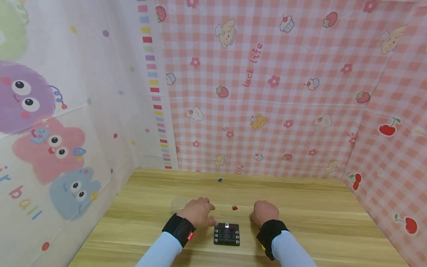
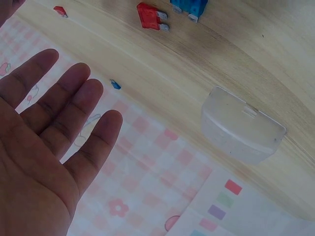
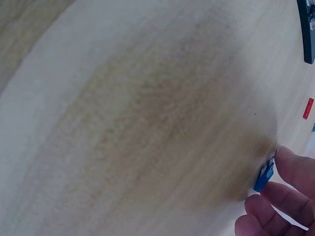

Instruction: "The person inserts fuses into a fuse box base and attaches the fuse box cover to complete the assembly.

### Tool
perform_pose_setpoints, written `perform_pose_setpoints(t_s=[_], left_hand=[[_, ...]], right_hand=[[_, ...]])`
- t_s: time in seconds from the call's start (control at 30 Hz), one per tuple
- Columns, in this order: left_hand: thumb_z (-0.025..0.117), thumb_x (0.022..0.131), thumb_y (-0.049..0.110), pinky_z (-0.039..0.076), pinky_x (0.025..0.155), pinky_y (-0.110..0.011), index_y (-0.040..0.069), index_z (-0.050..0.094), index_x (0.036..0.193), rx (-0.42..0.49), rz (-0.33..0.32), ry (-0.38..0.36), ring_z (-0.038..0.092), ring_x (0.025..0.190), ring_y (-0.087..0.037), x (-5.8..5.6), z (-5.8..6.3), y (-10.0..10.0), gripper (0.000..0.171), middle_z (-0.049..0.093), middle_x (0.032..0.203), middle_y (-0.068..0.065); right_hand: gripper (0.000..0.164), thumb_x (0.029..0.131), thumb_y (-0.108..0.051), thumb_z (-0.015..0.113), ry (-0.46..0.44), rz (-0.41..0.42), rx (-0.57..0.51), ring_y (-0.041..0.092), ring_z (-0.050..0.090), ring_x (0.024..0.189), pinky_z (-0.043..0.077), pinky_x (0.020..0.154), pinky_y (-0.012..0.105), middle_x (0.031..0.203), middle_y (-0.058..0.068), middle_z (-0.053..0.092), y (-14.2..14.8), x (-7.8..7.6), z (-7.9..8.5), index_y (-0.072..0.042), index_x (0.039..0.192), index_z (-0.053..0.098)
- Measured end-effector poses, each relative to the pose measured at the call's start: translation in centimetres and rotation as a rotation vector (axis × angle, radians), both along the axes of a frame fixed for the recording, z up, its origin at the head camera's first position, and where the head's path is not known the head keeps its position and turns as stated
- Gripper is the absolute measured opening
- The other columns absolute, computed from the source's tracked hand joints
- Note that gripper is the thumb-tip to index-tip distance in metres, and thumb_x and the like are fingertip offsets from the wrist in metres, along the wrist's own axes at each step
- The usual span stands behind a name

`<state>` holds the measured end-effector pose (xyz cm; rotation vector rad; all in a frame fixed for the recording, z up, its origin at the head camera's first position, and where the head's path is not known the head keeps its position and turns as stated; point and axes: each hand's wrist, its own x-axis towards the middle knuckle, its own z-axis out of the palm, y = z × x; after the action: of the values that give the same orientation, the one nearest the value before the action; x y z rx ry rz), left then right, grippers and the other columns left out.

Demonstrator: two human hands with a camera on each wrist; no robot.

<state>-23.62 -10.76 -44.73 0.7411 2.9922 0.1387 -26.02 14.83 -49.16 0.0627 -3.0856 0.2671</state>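
Note:
A black fuse box (image 1: 227,239) with metal terminals lies on the table between the hands. My left hand (image 1: 199,212) is at its far left corner, thumb beside the edge; the left wrist view shows its fingers (image 2: 91,142) extended and apart, holding nothing. To the right of the box, my right hand (image 1: 265,211) is low over the wood. In the right wrist view its thumb and a finger (image 3: 288,196) pinch a blue blade fuse (image 3: 265,177) close to the tabletop; the head view hides this fuse behind the hand.
A red blade fuse (image 1: 235,207) lies beyond the box, and a blue one (image 1: 220,180) farther back. A clear plastic cover (image 2: 243,125) sits beside the left hand, near another red fuse (image 2: 148,17) and blue fuse (image 2: 191,7). Patterned cloth (image 1: 267,104) hangs behind the table.

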Motion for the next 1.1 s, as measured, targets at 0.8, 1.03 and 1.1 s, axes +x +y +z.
perform_pose_setpoints(t_s=[0.8,1.03,1.1], left_hand=[[0.074,0.082,0.055,0.051,0.086,-0.041,0.015,0.073,0.117,-0.005,-0.008,0.007,0.061,0.097,-0.022,0.03,0.01,0.08,0.053,0.065,0.103,-0.002],[0.074,0.082,0.054,0.051,0.087,-0.041,0.015,0.072,0.119,-0.002,-0.011,-0.004,0.061,0.099,-0.022,0.02,-0.13,0.06,0.054,0.065,0.105,-0.002],[0.074,0.082,0.054,0.051,0.087,-0.041,0.015,0.072,0.119,-0.002,-0.013,-0.008,0.061,0.099,-0.022,0.04,-0.08,0.05,0.053,0.065,0.105,-0.003]], right_hand=[[0.009,0.082,-0.014,0.075,0.001,0.093,0.01,0.018,0.053,0.061,0.05,0.063,0.037,0.069,0.002,0.063,0.37,0.06,0.11,-0.007,0.078,0.072],[0.004,0.082,-0.011,0.074,0.002,0.132,0.002,0.018,0.051,0.063,0.048,0.063,0.036,0.071,0.001,0.063,0.49,0.02,0.1,-0.008,0.079,0.073],[0.005,0.082,-0.011,0.075,-0.005,0.14,-0.003,0.019,0.051,0.063,0.048,0.064,0.036,0.071,0.0,0.063,0.48,0.09,0.18,-0.009,0.079,0.072]])
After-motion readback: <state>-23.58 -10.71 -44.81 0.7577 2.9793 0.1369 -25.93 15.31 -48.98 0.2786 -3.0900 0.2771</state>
